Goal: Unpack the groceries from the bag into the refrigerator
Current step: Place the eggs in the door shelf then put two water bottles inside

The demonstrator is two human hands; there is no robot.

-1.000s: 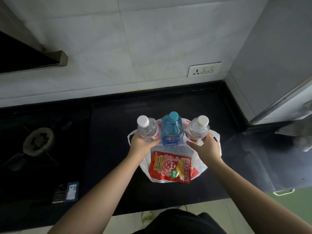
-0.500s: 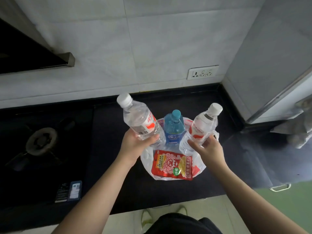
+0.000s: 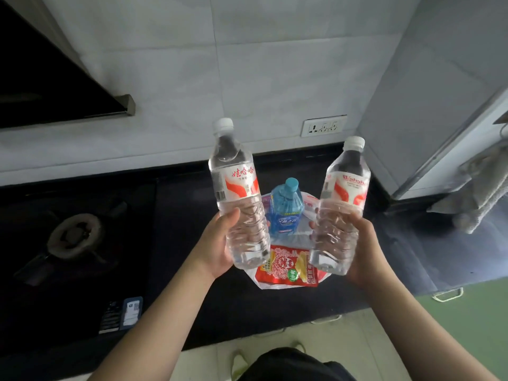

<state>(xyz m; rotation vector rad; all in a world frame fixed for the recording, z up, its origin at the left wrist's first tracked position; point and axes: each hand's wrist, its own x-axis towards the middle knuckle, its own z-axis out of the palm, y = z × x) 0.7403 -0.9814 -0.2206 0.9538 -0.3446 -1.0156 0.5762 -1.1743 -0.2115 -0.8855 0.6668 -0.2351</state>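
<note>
Both hands are now lifting the 2 clear water bottles well above the white plastic bag (image 3: 308, 202), where 1 second ago they were only gripping them inside it. The left hand (image 3: 217, 248) is wrapping its fingers around the left water bottle (image 3: 237, 193); the right hand (image 3: 360, 243) is clasping the right water bottle (image 3: 341, 207). The blue bottle (image 3: 286, 207) and red snack packet (image 3: 287, 268) are remaining in the bag on the black bench (image 3: 192, 270). Next is probably carrying both to the refrigerator (image 3: 428, 105) at right.
</note>
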